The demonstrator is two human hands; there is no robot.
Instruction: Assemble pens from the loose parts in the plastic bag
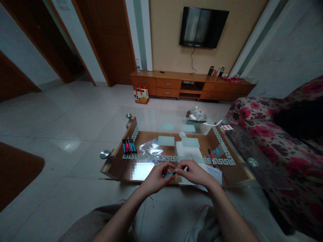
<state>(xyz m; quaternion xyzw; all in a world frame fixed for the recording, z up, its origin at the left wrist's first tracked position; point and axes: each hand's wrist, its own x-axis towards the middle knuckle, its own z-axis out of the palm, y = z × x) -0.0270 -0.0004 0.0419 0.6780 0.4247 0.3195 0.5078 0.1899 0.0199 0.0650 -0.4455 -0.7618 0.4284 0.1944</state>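
In front of me, over the near edge of the glass table, my left hand is closed round a blue marker with a black end. The fingers of my right hand pinch together at that black end, close to the left fingertips. Several blue and red markers with black ends lie side by side at the table's left. A single red and black marker lies on the right side, near some white paper. Crumpled clear plastic is beyond my left hand.
The glass table has a wooden shelf below and metal knobs. A waste bin stands behind it, a floral sofa to the right. Further off are a paper bag, a TV cabinet and a wall television.
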